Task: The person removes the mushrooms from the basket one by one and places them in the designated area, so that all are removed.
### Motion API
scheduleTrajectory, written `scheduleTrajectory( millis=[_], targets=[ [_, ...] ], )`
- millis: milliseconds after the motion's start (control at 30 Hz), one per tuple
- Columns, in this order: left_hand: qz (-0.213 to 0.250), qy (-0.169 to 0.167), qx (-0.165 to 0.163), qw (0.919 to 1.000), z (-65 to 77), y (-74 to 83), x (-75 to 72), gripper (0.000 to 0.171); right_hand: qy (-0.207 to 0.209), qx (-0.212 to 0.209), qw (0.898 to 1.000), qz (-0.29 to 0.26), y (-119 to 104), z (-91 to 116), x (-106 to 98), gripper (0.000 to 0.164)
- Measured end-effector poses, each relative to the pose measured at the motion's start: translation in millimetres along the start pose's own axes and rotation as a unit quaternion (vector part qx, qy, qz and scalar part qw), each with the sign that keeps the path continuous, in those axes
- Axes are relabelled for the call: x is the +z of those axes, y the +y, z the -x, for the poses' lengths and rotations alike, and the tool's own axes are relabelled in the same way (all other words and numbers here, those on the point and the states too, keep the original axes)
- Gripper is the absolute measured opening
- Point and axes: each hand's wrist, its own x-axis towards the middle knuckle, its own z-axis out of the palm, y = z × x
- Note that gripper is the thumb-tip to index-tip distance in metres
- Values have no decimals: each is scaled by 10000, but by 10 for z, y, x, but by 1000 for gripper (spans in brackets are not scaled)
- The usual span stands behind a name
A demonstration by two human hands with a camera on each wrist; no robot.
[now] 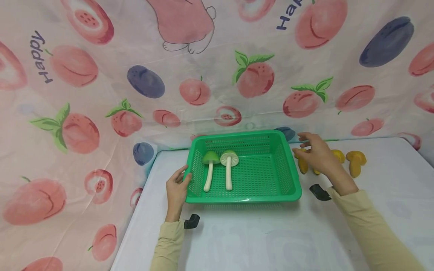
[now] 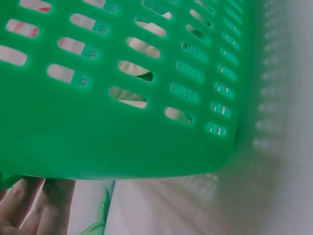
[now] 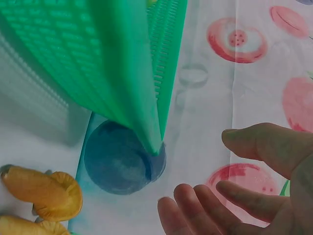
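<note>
A green plastic basket (image 1: 242,199) with slotted walls stands on the table. Two toy mushrooms with green caps and long white stems, one on the left (image 1: 210,171) and one beside it (image 1: 229,171), lie in its left half. My left hand (image 1: 177,192) holds the basket's left rim, thumb at the edge and fingers along the outside. Just past the basket's right side, my right hand (image 1: 318,154) hovers with fingers spread and nothing in it. Below and around it lie several yellow-brown toy mushrooms, including one by the basket (image 3: 41,193) and one farther right (image 1: 356,163); the hand partly hides the middle ones.
A white-covered table (image 1: 264,241) carries everything. Close behind the basket rises a cloth (image 1: 210,67) printed with peaches and dark plums, and it also runs along the left side. Black pieces sit by the left wrist (image 1: 191,221) and right wrist (image 1: 320,192).
</note>
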Motion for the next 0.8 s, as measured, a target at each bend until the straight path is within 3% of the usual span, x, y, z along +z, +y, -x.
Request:
scheduleTrajectory(
  millis=[67, 167, 800],
  targets=[
    [26, 26, 17, 10000, -49, -101, 5, 40, -3, -39, 10000, -75, -29, -5, 8, 63],
    [4, 81, 71, 9999, -58, -131, 14, 38, -8, -98, 9998, -178, -75, -20, 25, 63],
    [-44, 152, 82, 9998, -47, -127, 15, 36, -191, -413, 9979, -464, -216, -171, 280, 59]
  ],
)
